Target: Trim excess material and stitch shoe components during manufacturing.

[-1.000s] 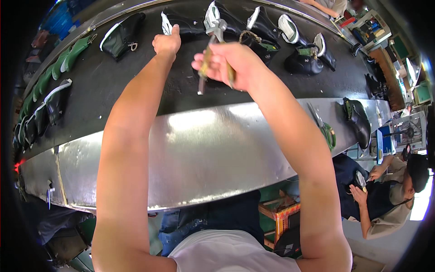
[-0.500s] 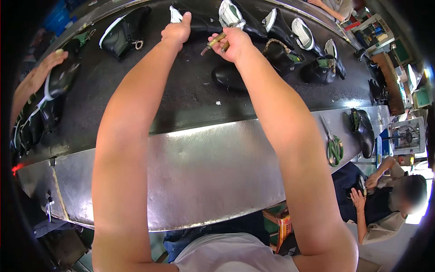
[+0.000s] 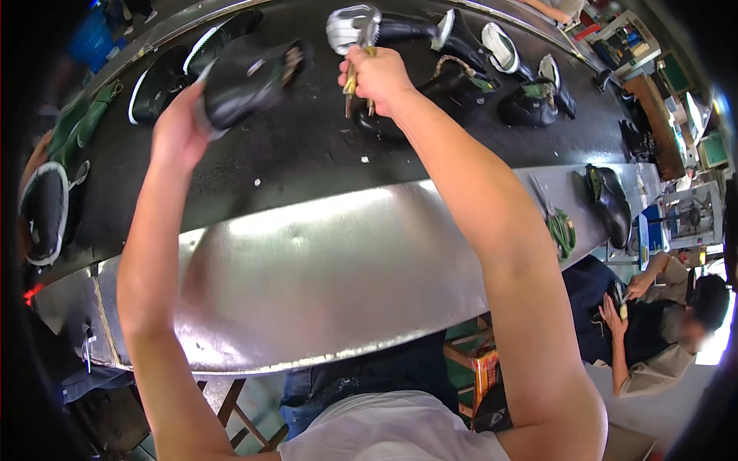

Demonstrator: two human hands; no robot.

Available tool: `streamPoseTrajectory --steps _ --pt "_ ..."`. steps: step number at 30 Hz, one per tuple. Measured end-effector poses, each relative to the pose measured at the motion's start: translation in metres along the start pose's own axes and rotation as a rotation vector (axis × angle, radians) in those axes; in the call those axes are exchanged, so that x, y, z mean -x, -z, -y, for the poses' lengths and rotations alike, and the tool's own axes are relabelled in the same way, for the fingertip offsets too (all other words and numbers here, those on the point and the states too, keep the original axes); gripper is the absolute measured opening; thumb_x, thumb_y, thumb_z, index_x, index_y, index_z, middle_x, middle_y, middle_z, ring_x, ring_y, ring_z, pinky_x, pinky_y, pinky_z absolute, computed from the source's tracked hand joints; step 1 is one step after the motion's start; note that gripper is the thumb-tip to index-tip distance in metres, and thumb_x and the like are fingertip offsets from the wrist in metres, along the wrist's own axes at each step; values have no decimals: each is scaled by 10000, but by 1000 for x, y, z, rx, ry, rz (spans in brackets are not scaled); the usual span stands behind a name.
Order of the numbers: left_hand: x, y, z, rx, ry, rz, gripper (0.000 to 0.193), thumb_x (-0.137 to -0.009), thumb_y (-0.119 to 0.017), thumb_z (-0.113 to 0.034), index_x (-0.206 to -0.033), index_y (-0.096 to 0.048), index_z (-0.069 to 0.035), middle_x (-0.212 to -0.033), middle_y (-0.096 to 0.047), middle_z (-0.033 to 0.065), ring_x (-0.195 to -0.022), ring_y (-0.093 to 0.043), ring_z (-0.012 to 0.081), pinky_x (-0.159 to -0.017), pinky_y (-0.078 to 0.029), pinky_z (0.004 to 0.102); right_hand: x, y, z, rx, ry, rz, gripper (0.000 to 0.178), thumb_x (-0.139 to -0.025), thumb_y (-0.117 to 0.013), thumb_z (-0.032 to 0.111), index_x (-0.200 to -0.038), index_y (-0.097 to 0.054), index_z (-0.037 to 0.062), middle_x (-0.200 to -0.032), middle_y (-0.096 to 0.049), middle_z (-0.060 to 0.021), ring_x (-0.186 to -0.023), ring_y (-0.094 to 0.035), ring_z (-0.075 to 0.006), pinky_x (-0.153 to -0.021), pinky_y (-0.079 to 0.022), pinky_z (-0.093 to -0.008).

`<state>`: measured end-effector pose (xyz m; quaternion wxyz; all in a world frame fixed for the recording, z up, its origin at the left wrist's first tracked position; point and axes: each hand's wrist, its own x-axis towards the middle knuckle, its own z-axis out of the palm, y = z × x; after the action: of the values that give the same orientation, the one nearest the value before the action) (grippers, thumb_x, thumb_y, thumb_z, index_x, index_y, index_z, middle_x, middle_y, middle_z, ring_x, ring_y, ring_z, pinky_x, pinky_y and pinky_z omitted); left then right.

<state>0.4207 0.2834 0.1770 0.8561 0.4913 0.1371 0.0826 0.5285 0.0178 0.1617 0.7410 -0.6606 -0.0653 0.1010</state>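
Observation:
My left hand (image 3: 179, 127) grips a black boot (image 3: 250, 86) by its near-left end, lifted over the dark worktop; motion blurs the boot. Farther right, my right hand (image 3: 380, 75) is closed around pincers (image 3: 350, 83) with yellowish handles. Their grey jaws point away from me and overlap a black shoe with a white underside (image 3: 344, 29); whether they touch it I cannot tell. Two black boots with white edging, one of them nearer (image 3: 154, 86), lie beyond my left hand. Beside my right wrist lies a black boot with a cord loop (image 3: 453, 92).
Green-handled scissors (image 3: 561, 230) and another black boot (image 3: 611, 203) lie on the metal ledge (image 3: 330, 284) at right. At far left are a white-rimmed black shoe (image 3: 44, 211) and green pieces (image 3: 92, 119). A co-worker (image 3: 642, 330) sits at lower right, hands on a tool.
My left hand has swung left and nearer, now with a black boot in it. My right hand has shifted slightly left with the pincers. Boots at the far left lie farther left.

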Motion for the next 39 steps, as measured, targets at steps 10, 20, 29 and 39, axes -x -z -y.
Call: streamPoseTrajectory --steps 10,20,29,39 --pt "284 282 -6 -582 -286 -438 188 -1014 -553 -186 -962 -591 -9 -1028 -620 62 -946 -564 148 -814 -458 276 267 34 67 208 62 682 294 -983 -599 272 -887 -621 -6 -735 -656 -55 -654 -618 -113 -634 -496 -284" --pt "503 25 148 -1012 -197 479 1118 -670 -835 -97 -1550 -155 11 -1554 -291 201 -1456 -284 312 -1191 -212 413 526 83 -2 535 -303 908 289 -981 -599 249 -1107 -611 -11 -786 -684 -61 -705 -661 -139 -664 -525 -301" --pt "482 23 289 -1252 32 426 927 -805 -768 -424 -1441 -342 98 -1486 -376 301 -1427 -333 387 -1166 -294 407 603 139 -91 422 -620 431 240 -942 -616 225 -920 -610 -13 -802 -687 -79 -527 -591 -119 -527 -489 -280" --pt "428 -15 286 -535 338 430 538 -947 -663 -285 -1405 -482 -68 -1216 -621 122 -1107 -585 186 -966 -464 321 613 114 -112 127 -675 183 277 -969 -590 214 -1028 -618 -55 -859 -668 -111 -699 -655 -174 -620 -590 -314"
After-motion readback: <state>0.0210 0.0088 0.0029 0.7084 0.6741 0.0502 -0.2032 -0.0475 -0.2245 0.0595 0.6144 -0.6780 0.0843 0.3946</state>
